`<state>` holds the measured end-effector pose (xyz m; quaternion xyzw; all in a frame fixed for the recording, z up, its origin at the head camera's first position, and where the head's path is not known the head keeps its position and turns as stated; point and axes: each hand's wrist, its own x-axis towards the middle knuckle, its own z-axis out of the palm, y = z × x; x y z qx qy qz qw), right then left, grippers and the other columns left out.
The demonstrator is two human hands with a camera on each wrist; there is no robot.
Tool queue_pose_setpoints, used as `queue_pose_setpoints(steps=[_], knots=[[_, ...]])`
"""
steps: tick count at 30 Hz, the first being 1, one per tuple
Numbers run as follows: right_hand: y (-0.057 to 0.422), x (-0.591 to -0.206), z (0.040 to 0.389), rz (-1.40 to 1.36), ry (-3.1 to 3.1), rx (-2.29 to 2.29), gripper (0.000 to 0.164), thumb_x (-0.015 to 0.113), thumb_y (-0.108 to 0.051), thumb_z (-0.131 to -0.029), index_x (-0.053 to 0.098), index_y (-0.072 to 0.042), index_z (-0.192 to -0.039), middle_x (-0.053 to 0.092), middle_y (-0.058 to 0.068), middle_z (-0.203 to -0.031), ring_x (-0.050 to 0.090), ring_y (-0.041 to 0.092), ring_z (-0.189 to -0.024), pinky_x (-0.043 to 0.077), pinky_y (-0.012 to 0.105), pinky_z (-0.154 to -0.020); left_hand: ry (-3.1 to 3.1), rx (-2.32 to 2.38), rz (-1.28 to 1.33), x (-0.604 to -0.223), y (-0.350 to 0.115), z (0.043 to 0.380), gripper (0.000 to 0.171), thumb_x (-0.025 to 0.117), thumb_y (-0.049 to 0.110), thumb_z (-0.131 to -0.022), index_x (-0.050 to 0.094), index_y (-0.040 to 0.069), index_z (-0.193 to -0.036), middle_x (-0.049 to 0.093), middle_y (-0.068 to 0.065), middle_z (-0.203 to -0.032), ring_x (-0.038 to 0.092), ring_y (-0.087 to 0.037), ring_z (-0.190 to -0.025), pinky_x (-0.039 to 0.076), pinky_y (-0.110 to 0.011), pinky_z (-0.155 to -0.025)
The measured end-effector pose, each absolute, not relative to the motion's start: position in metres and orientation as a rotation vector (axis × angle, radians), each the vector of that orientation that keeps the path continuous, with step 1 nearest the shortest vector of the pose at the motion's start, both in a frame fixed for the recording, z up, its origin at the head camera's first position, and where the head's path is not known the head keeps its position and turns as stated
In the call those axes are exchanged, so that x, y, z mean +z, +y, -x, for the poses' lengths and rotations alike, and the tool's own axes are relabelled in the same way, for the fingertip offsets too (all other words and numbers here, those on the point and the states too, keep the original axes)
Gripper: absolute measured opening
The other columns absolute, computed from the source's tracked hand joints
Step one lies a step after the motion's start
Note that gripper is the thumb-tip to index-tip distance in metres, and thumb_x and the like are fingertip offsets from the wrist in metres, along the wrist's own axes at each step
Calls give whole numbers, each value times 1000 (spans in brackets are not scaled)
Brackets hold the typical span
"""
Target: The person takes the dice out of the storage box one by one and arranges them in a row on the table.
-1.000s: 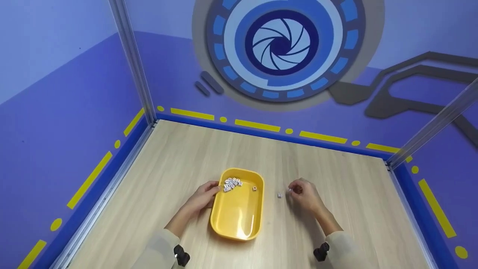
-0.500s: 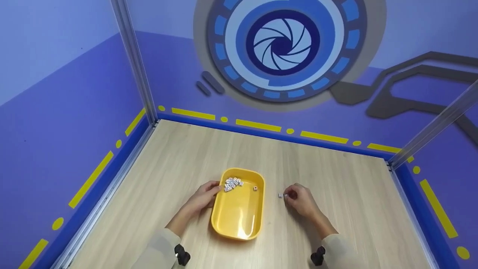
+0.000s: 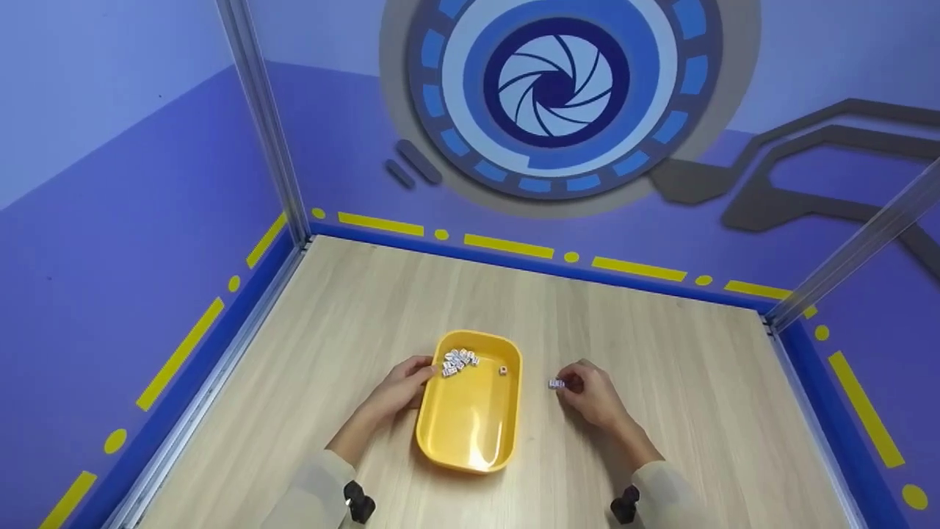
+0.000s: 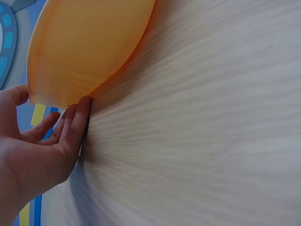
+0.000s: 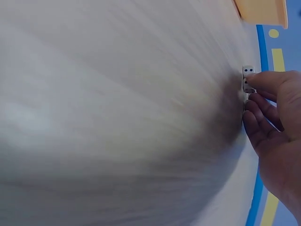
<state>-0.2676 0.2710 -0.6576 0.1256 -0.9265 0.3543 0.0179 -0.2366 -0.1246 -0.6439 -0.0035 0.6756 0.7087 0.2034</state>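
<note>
A white die (image 3: 562, 383) is at the fingertips of the right hand (image 3: 595, 394), just above or on the table (image 3: 624, 323) to the right of the yellow tray; the hand is narrow, its thumb and fingers drawn together in a pinch on that die. Directly to its left is a second die (image 5: 248, 70), showing 2 dark pips to the right wrist camera; the 2 dice look lined up face to face, though whether a thin gap remains is too small to tell. The step in hand appears to be setting the pinched die beside its neighbor, and the next move seems to call for light, square pressure, then a clean release that leaves the neighbor undisturbed. Left of this pair, apart from it, the tray (image 3: 468, 422) holds a heap of dice (image 3: 457, 361) against its far left side, too crowded to count, and 1 lone die (image 3: 503, 370) near its right wall. The left hand (image 3: 404, 383) grips the tray's left side, thumb at the rim and fingers against the outside lower down, apparently to steady it. Farther out, blue and purple walls (image 3: 161, 184) with yellow dashes enclose the table.
</note>
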Motion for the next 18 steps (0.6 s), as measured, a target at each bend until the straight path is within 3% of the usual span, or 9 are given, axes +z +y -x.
queue_pose_setpoints(steps=[18], knots=[[273, -660, 267, -348, -2879, 1163, 16, 82, -13, -82, 73, -15, -96, 60, 0, -94, 57, 16, -84, 51, 28, -73, 1856, 1995, -4, -645, -124, 237, 51, 53, 34, -103, 43, 7, -145, 53, -20, -136, 64, -34, -112, 58, -41, -85]])
